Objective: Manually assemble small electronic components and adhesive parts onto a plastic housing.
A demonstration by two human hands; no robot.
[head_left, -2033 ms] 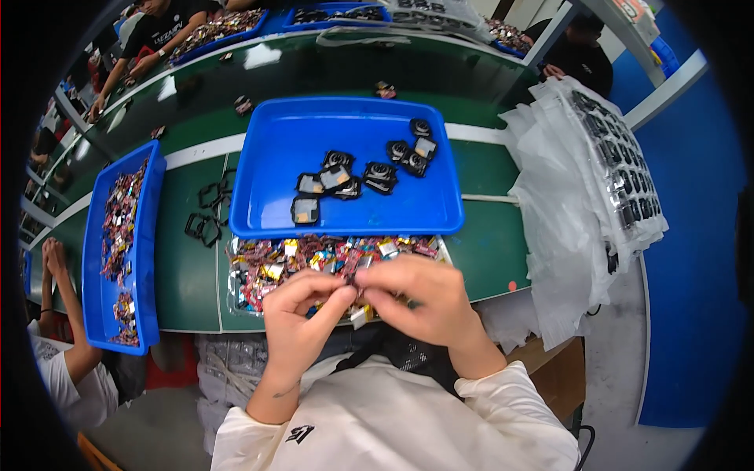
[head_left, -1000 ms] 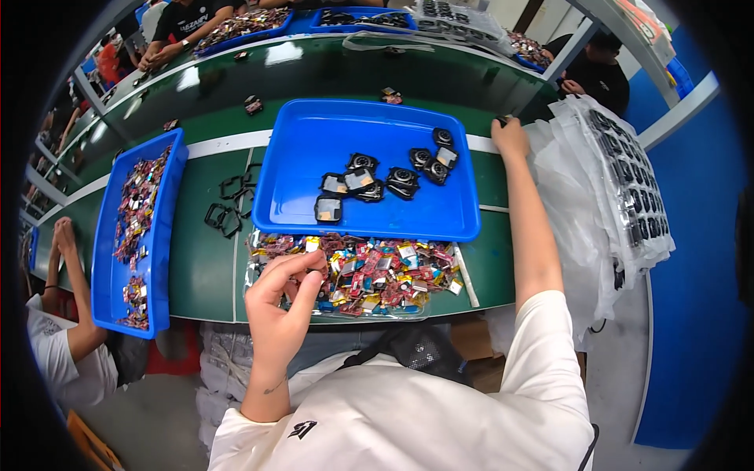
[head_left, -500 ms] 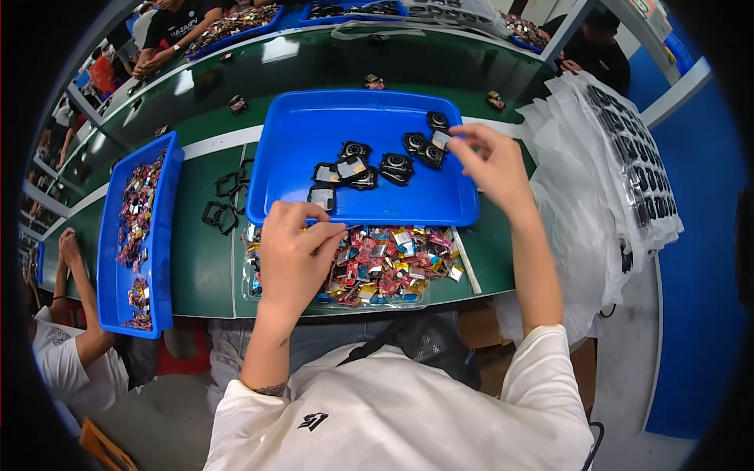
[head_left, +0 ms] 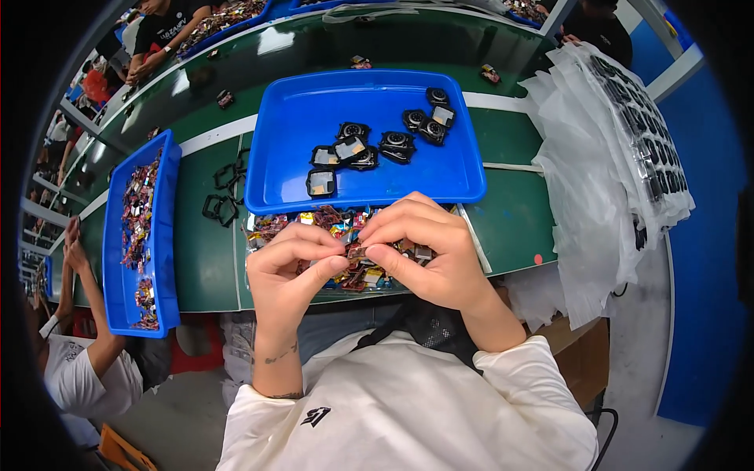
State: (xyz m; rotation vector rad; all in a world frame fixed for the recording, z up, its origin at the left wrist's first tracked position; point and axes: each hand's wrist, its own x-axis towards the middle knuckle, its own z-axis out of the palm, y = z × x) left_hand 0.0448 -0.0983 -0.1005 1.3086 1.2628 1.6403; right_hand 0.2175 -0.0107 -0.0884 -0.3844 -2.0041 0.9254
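Over the loose pile of small red, gold and blue electronic modules, my two hands meet fingertip to fingertip. My left hand pinches one side of a small reddish electronic module; my right hand pinches the other side. Fingers cover most of the piece, so its details are hard to make out. Just beyond, the blue tray holds several black watch-like cases. Some show a round ring upward, others a pale grey flat face, such as the one nearest the tray's front.
Left of the tray lie black frames on the green table. Farther left, a long blue bin holds more modules. White plastic sheets with black parts hang over the right end. Co-workers sit at left and across the belt, which carries scattered modules.
My right hand has left the black cases at the tray's right and come down to my left hand. Both now pinch the small module above the pile. The view has shifted slightly.
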